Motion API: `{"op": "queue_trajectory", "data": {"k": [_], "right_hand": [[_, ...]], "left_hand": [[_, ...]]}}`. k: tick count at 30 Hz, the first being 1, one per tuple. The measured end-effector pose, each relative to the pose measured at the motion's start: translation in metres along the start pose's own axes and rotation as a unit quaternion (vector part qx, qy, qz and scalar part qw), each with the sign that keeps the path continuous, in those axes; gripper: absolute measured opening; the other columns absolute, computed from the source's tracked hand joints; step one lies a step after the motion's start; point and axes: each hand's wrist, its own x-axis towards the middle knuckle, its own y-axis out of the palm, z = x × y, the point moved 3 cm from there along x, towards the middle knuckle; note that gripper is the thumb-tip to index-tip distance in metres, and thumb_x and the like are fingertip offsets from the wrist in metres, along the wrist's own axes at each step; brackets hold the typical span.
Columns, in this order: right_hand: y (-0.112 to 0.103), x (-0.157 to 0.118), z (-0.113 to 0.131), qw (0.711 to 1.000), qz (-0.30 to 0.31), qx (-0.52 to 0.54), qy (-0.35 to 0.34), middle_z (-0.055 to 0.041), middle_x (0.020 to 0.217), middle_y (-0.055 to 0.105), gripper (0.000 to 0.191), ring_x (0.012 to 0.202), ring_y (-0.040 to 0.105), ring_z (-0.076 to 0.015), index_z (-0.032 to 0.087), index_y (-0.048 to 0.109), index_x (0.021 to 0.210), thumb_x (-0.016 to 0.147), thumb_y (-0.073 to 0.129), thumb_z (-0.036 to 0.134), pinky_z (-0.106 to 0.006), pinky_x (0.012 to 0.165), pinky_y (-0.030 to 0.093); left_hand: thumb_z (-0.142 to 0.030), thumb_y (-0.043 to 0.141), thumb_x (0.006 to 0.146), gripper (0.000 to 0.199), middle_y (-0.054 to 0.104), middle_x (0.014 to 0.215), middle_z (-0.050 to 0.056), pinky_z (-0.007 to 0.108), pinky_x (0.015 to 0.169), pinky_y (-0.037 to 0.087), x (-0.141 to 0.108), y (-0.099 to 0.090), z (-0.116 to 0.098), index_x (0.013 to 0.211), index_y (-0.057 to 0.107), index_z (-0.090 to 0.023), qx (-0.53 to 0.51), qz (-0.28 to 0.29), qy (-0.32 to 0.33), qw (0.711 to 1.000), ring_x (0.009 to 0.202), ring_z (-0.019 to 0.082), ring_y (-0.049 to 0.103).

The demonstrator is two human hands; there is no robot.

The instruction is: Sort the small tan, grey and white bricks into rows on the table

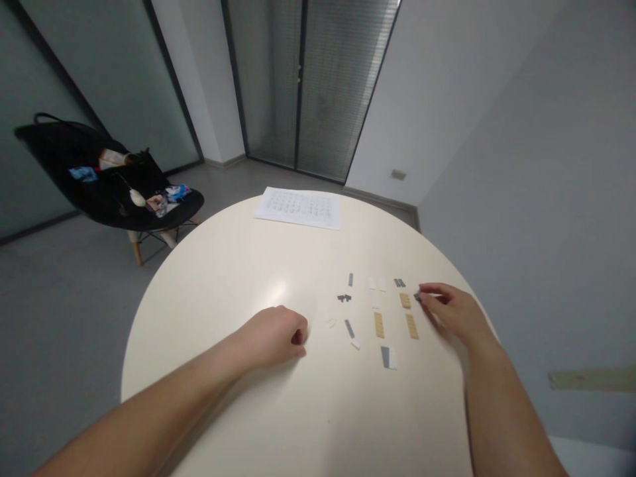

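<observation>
My right hand (452, 311) pinches a small dark grey piece (417, 297) between thumb and fingertips, low over the table's right side. Just left of it lie a tan studded brick (405, 301), a longer tan brick (412, 326) and a pair of dark grey pieces (399, 283). My left hand (281, 334) rests loosely curled on the table, with nothing visible in it. Nearest to that hand are tiny white pieces (331, 322) and a narrow grey strip (350, 328). Another tan brick (379, 325) and a grey-and-white piece (389, 358) lie between the hands.
The parts lie spread on a round white table (209, 285). Toward its far edge is a printed paper sheet (298, 208). A black chair (99, 192) holding various items stands beyond the table on the left. A wall (536, 199) rises on the right.
</observation>
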Motion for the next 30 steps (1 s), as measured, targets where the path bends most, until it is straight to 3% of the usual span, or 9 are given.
{"op": "queue_trajectory", "data": {"k": [6, 10, 13, 18, 21, 26, 30], "right_hand": [[0.000, 0.001, -0.001, 1.000, -0.007, 0.019, 0.005, -0.0070, 0.089, 0.074, 0.036, 0.069, 0.066, -0.0219, 0.023, 0.073, 0.097, 0.072, 0.061, 0.046, -0.037, 0.069, 0.049], [-0.005, -0.003, 0.005, 0.999, -0.036, 0.010, 0.010, -0.0077, 0.086, 0.074, 0.034, 0.068, 0.065, -0.0221, 0.023, 0.072, 0.099, 0.076, 0.059, 0.043, -0.038, 0.069, 0.049], [-0.011, -0.007, 0.011, 0.997, -0.073, 0.005, 0.001, -0.0073, 0.080, 0.073, 0.034, 0.068, 0.064, -0.0222, 0.022, 0.072, 0.100, 0.078, 0.057, 0.043, -0.038, 0.069, 0.048], [-0.016, -0.018, 0.034, 0.988, -0.149, 0.036, -0.031, -0.0064, 0.078, 0.071, 0.033, 0.068, 0.064, -0.0201, 0.021, 0.072, 0.098, 0.080, 0.058, 0.044, -0.034, 0.068, 0.050], [-0.016, -0.032, 0.065, 0.979, -0.166, 0.060, -0.102, -0.0066, 0.085, 0.072, 0.026, 0.070, 0.065, -0.0185, 0.021, 0.072, 0.091, 0.082, 0.059, 0.041, -0.032, 0.070, 0.052], [-0.004, -0.063, 0.127, 0.950, -0.106, 0.100, -0.276, -0.0040, 0.082, 0.070, 0.014, 0.064, 0.062, -0.0152, 0.023, 0.070, 0.088, 0.086, 0.061, 0.033, -0.029, 0.061, 0.052], [0.011, -0.085, 0.163, 0.912, -0.027, 0.147, -0.381, -0.0043, 0.085, 0.071, 0.014, 0.063, 0.061, -0.0134, 0.023, 0.068, 0.099, 0.085, 0.064, 0.026, -0.026, 0.054, 0.050]], "left_hand": [[-0.015, 0.051, 0.071, 0.019, 0.067, 0.065, 0.000, 0.024, 0.053, 0.032, -0.001, -0.002, 0.000, 0.069, 0.070, -0.020, -0.026, -0.022, 0.038, 0.999, 0.056, 0.013, 0.053], [-0.018, 0.052, 0.075, 0.022, 0.071, 0.072, 0.002, 0.024, 0.059, 0.040, 0.005, -0.002, 0.005, 0.078, 0.074, -0.019, -0.161, -0.056, 0.044, 0.984, 0.064, 0.015, 0.060], [-0.022, 0.059, 0.073, 0.016, 0.068, 0.067, 0.002, 0.024, 0.057, 0.042, 0.011, -0.002, 0.010, 0.078, 0.074, -0.018, -0.310, -0.073, 0.013, 0.948, 0.061, 0.014, 0.059], [-0.021, 0.070, 0.066, 0.010, 0.063, 0.058, 0.001, 0.024, 0.056, 0.043, 0.014, -0.006, 0.010, 0.074, 0.072, -0.014, -0.515, -0.084, -0.017, 0.853, 0.053, 0.011, 0.054], [-0.020, 0.071, 0.067, 0.010, 0.064, 0.058, 0.001, 0.024, 0.057, 0.044, 0.014, -0.008, 0.009, 0.074, 0.072, -0.013, -0.550, -0.088, -0.019, 0.830, 0.054, 0.011, 0.055], [-0.021, 0.071, 0.069, 0.009, 0.064, 0.061, 0.000, 0.023, 0.057, 0.043, 0.016, -0.002, 0.008, 0.073, 0.071, -0.013, -0.571, -0.088, -0.002, 0.816, 0.055, 0.010, 0.055], [-0.023, 0.075, 0.068, 0.015, 0.064, 0.059, -0.001, 0.023, 0.056, 0.043, 0.017, 0.004, 0.003, 0.073, 0.064, -0.014, -0.588, -0.089, -0.003, 0.804, 0.052, 0.009, 0.055]]}}
